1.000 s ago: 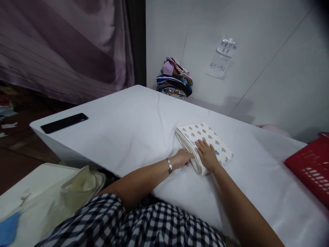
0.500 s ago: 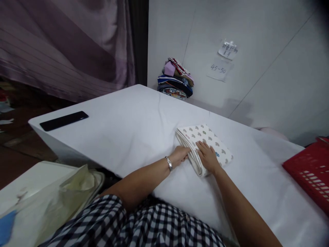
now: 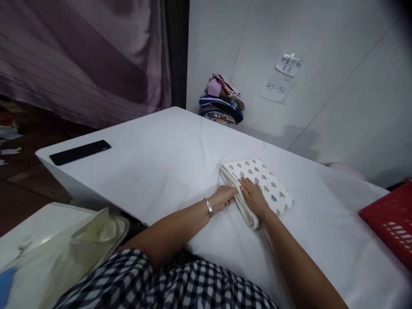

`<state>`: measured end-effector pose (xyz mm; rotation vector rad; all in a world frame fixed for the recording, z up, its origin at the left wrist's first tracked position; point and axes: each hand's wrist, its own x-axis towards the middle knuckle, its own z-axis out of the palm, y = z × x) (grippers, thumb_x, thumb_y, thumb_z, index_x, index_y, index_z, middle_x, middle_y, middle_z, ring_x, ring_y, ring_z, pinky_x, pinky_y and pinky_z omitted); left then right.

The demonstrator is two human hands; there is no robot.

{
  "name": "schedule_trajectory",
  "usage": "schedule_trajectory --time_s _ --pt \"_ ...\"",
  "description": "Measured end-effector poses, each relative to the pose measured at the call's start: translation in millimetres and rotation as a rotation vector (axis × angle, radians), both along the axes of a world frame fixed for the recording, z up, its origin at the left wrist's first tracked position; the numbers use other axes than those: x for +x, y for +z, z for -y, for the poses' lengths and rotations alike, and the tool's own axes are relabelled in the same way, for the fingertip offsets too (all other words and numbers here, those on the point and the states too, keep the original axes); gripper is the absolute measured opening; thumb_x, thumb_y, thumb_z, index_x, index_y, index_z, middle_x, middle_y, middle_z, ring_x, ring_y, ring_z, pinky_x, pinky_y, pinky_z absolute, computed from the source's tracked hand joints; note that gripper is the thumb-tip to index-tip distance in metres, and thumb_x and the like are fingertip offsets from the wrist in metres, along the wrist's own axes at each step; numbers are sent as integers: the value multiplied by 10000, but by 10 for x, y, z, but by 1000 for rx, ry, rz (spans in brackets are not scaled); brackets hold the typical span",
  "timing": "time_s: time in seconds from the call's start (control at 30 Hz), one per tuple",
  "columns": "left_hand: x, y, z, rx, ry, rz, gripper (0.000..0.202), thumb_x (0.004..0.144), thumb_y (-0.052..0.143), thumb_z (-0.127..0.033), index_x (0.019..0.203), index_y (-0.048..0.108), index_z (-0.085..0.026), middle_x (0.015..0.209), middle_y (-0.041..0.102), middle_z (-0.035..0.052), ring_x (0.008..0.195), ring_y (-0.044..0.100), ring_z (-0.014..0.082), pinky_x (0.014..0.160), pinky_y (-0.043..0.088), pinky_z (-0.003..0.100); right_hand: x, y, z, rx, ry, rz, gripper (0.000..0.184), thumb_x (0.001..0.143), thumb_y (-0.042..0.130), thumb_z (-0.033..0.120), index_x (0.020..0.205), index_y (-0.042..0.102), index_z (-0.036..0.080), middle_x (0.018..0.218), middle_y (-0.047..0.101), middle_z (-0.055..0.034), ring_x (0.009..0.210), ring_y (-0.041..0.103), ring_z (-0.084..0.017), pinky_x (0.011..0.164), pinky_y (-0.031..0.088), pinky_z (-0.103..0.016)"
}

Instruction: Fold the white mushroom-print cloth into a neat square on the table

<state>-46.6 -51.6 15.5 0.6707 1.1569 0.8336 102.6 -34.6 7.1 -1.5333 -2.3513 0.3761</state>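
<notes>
A white folded cloth (image 3: 268, 182) printed with grey shapes and a few coloured ones lies on the white-covered table, its stacked layers showing along the near left edge. My left hand (image 3: 223, 197), with a silver bracelet at the wrist, is closed on that layered edge; the fingertips are partly hidden. Flat on top of the cloth rests my right hand (image 3: 253, 199), fingers extended and close to the same edge.
A black flat phone-like object (image 3: 80, 152) lies at the table's left end. Several folded fabrics (image 3: 222, 101) are stacked by the wall. A red basket (image 3: 391, 214) stands at the right, and a white container with a bag (image 3: 96, 231) is at lower left. Handwritten papers (image 3: 276, 89) hang on the wall.
My right hand has slid left across the cloth, nearer the layered edge. My left hand keeps its hold there. The view has shifted slightly.
</notes>
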Motion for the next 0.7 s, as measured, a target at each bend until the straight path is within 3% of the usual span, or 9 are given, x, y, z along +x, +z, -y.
schedule_trajectory --time_s 0.17,0.3,0.4,0.5,0.6,0.7 --pt "-113 -22 -27 -69 -70 92 367 686 652 -411 591 383 -179 455 317 -87 382 322 40 373 125 181 -25 -78 41 34 -6 40 439 950 250 384 1319 462 273 1430 388 -20 1352 271 -211 1083 183 -509" --pt "-119 -2 -59 -96 -57 149 417 698 614 -529 629 401 -177 471 318 -90 385 307 36 385 109 182 -60 21 57 -21 -16 42 444 944 267 383 1334 446 269 1443 367 -23 1360 251 -213 1089 164 -504" --pt "-89 21 -51 -59 -31 90 387 724 609 -479 630 382 -181 480 309 -96 383 299 32 397 122 186 62 142 -36 -83 31 11 458 944 254 428 1327 457 280 1435 381 -22 1354 268 -200 1091 187 -474" --pt "-70 31 -33 -53 -20 43 324 785 544 -408 630 366 -185 489 319 -89 381 301 36 404 132 196 331 177 -206 38 -54 106 466 940 268 428 1336 449 262 1457 341 -40 1373 215 -225 1092 156 -501" --pt "-65 30 -20 -26 -19 25 297 802 509 -344 612 341 -189 491 313 -85 384 313 40 408 138 201 574 71 -346 105 -227 270 482 932 291 412 1361 412 228 1471 309 -67 1372 206 -251 1076 160 -534" --pt "-64 25 -10 6 -21 15 315 796 505 -334 590 312 -194 485 292 -88 383 313 41 410 135 204 669 -56 -398 87 -279 319 493 931 287 426 1374 382 233 1475 304 -56 1367 224 -233 1073 189 -514"
